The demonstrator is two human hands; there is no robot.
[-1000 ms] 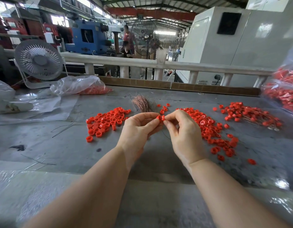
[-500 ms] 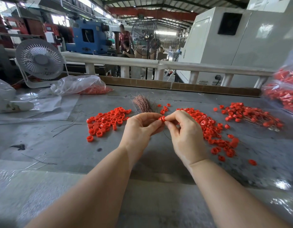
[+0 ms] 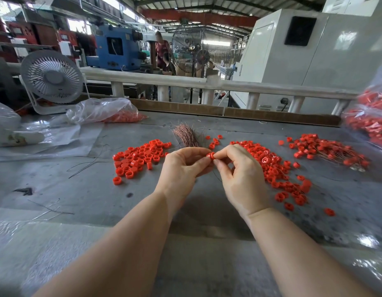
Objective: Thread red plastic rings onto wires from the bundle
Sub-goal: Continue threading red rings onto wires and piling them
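I see my left hand (image 3: 181, 168) and right hand (image 3: 239, 174) pinching one small red plastic ring (image 3: 210, 156) between fingertips; the copper-coloured wire bundle (image 3: 186, 137) lies just beyond them.

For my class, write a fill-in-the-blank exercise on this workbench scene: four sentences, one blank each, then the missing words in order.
1. Both hands, the left hand and the right hand, pinch one ____ plastic ring between their fingertips.
2. The wire bundle lies on the table just ____ the hands.
3. The small white fan stands at the table's far ____ corner.
4. The clear plastic bag beside the fan holds more red ____.

Missing words: red; beyond; left; rings
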